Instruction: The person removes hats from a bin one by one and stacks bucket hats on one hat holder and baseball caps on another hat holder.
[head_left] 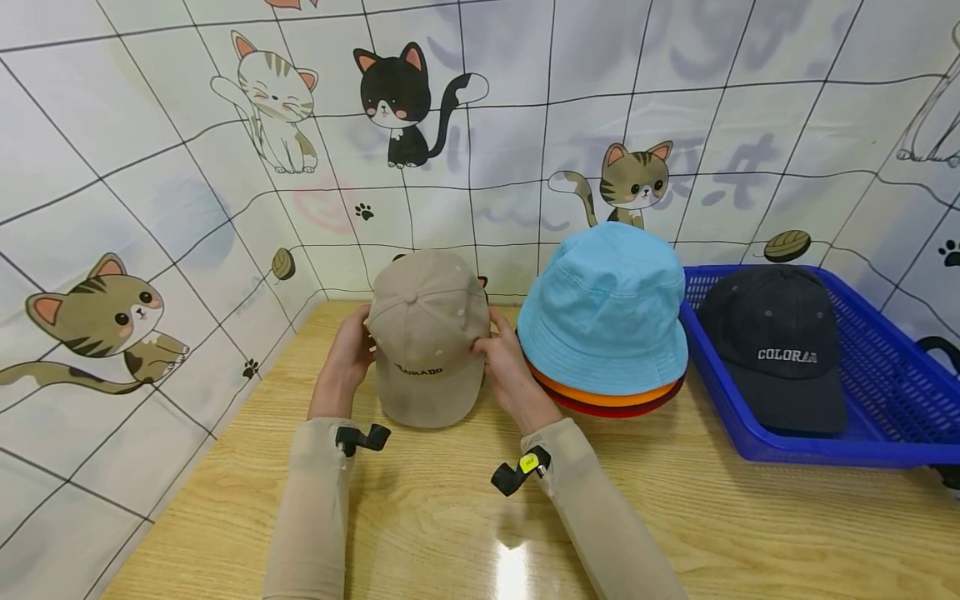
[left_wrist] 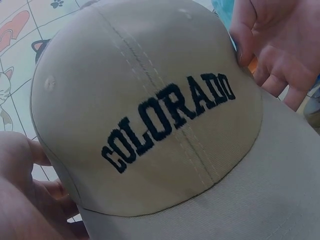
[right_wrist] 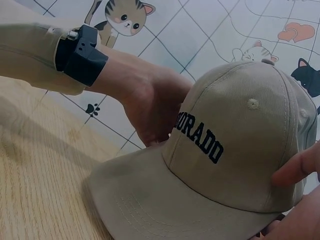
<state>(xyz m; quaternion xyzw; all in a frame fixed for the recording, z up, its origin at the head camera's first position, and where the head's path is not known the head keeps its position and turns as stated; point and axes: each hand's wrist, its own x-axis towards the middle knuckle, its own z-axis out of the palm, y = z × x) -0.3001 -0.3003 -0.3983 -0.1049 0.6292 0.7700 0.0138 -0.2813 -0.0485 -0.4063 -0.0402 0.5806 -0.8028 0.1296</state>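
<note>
A beige baseball cap with COLORADO embroidered in dark letters stands on the wooden table, its brim toward me. On its left side my left hand grips the lower edge; some of its fingers are hidden behind the cap. Opposite, my right hand pinches the right edge, its thumb lying on the outside of the crown and the other fingers partly hidden beneath. In the left wrist view the lettering faces the camera between both hands.
Right of the cap, a light blue bucket hat tops a stack with orange and dark red brims below. Farther right, a blue plastic basket holds a black cap. A cat-patterned wall covering closes off the back and left.
</note>
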